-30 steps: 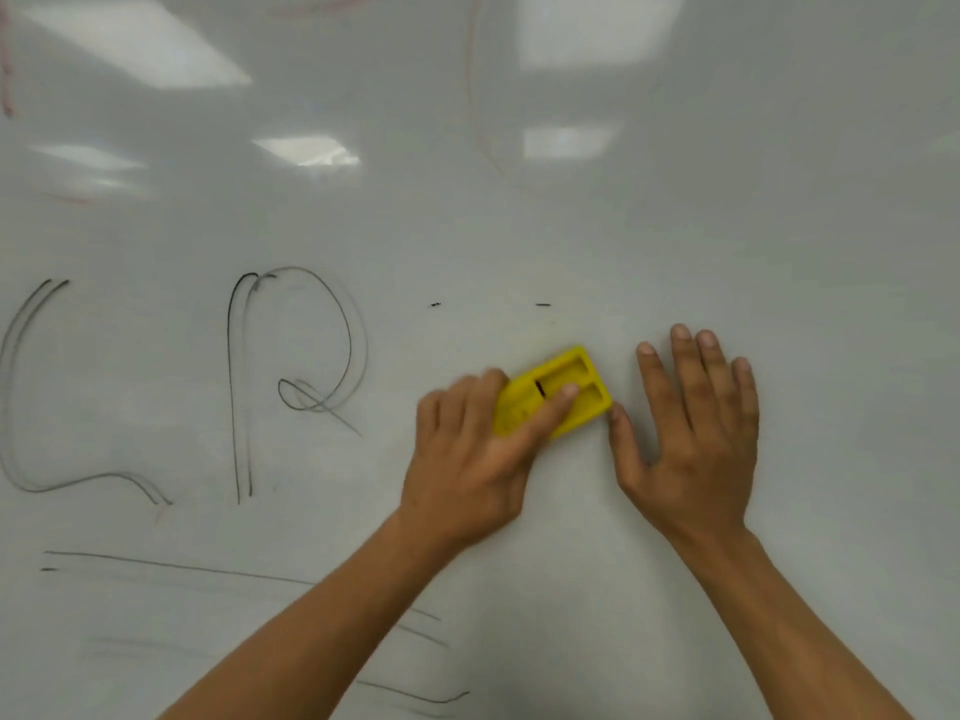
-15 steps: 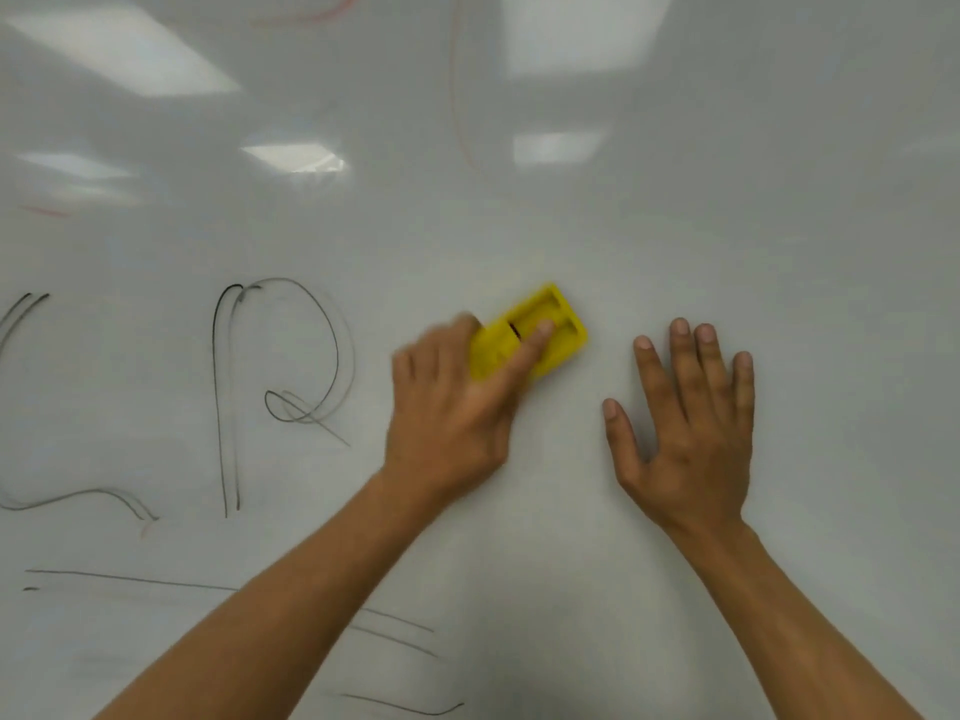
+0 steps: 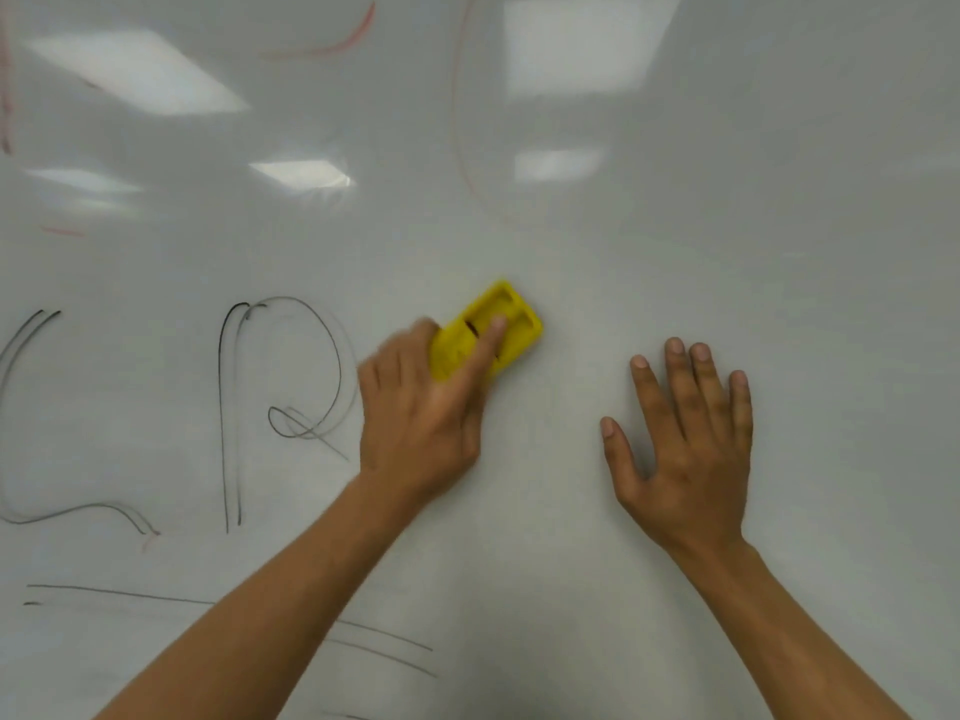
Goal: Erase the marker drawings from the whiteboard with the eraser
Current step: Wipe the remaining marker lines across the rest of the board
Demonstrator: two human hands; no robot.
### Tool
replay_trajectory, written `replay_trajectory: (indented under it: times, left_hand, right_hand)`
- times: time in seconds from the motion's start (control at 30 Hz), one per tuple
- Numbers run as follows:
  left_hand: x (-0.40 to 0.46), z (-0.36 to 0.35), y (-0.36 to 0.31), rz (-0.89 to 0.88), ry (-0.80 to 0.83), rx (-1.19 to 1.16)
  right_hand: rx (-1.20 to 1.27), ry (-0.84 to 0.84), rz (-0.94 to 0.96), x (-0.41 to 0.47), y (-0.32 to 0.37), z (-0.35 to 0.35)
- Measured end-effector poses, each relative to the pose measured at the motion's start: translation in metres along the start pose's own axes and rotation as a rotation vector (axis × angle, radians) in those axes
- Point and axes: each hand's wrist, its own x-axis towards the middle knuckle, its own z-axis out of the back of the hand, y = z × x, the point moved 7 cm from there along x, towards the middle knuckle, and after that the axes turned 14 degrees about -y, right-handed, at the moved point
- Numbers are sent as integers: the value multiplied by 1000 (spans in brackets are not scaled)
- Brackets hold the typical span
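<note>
A yellow eraser point(image 3: 514, 319) lies flat on the whiteboard point(image 3: 675, 252) near the middle of the view. My left hand point(image 3: 421, 413) grips it, thumb across its top and fingers curled over its left side. My right hand point(image 3: 685, 433) rests flat on the board to the right, fingers straight and spread. Black marker drawings stand left of the eraser: a looped letter shape point(image 3: 291, 387) and a long curve point(image 3: 31, 418). Black lines point(image 3: 124, 593) run along the lower left.
Faint red marker strokes point(image 3: 337, 44) and a thin red arc point(image 3: 462, 127) cross the upper board. Ceiling lights reflect on the glossy surface point(image 3: 587, 44).
My left hand has slid the eraser up and to the left, over two small black dashes that no longer show. My right hand has stayed flat on the board.
</note>
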Motion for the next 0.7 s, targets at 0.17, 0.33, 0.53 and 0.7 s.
replay_trajectory:
  times: [0.17,0.33,0.53,0.7]
  left_hand:
    - [-41,8,-14,-334,65,-81]
    - [37,-3,26,-167,35,-14]
    - [71,-10,17,-11,2,-18]
    - [51,-15,-26,-464,93,-119]
  right_hand:
    - [13,-89,18,22,-8,2]
    - [-21,-60,3,60,-21,-14]
    - [-48,-57,0,62,-24,-16]
    - [-74,-120,28,84,-39,-12]
